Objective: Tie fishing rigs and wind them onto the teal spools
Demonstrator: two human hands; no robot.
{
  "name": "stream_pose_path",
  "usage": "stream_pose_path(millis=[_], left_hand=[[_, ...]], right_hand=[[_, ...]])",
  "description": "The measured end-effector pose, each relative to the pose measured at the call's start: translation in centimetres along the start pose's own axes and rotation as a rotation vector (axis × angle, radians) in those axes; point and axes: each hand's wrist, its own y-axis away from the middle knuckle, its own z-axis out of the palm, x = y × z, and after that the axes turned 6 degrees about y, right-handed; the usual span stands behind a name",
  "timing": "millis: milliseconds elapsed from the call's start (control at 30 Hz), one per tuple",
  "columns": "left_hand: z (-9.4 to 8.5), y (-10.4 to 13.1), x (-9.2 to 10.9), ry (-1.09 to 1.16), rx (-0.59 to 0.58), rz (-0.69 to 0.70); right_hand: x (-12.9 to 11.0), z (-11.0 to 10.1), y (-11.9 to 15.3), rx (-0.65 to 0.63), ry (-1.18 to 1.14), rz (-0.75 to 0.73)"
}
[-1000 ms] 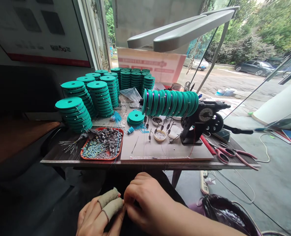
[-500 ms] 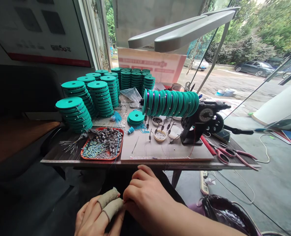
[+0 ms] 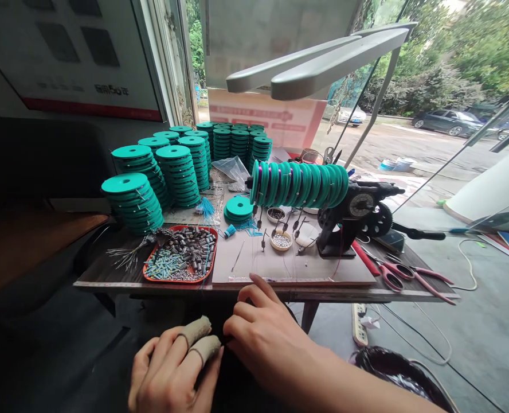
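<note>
My left hand point(image 3: 172, 367) is low in the view, over my dark lap, with pale cloth finger covers on two fingers. Its thumb and fingers are pinched together. Close on its right is my right hand point(image 3: 267, 335), thumb and index finger pressed together and another finger raised. Whatever lies between the fingertips is too small and dark to make out. Beyond the hands, on the table, a red tray point(image 3: 215, 252) holds dark sinkers, blue-green tubes and small metal bits. A row of green spools point(image 3: 301, 183) is mounted on a black hand-cranked winder point(image 3: 338, 229), with small weights hanging below.
Stacks of green spools point(image 3: 129, 198) stand at the back left. Small dishes of beads point(image 3: 281, 241) sit below the winder. Scissors point(image 3: 392, 278) and pliers point(image 3: 429, 281) lie at the right edge. A grey lamp point(image 3: 323, 66) reaches overhead; a lined bin point(image 3: 392, 367) stands lower right.
Both hands have shifted slightly up and to the right, staying close together. One finger of my right hand has lifted. The whole scene sits a little lower in view.
</note>
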Motion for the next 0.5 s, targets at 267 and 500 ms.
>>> stream_pose_path(millis=[267,500], left_hand=[[0.2,-0.2,-0.2,0.130,-0.022,-0.104],[-0.1,0.1,-1.9,0.491,-0.241,-0.405]], right_hand=[[0.0,0.6,0.2,0.035,-0.017,-0.010],[0.3,0.1,0.6,0.126,-0.148,0.073]])
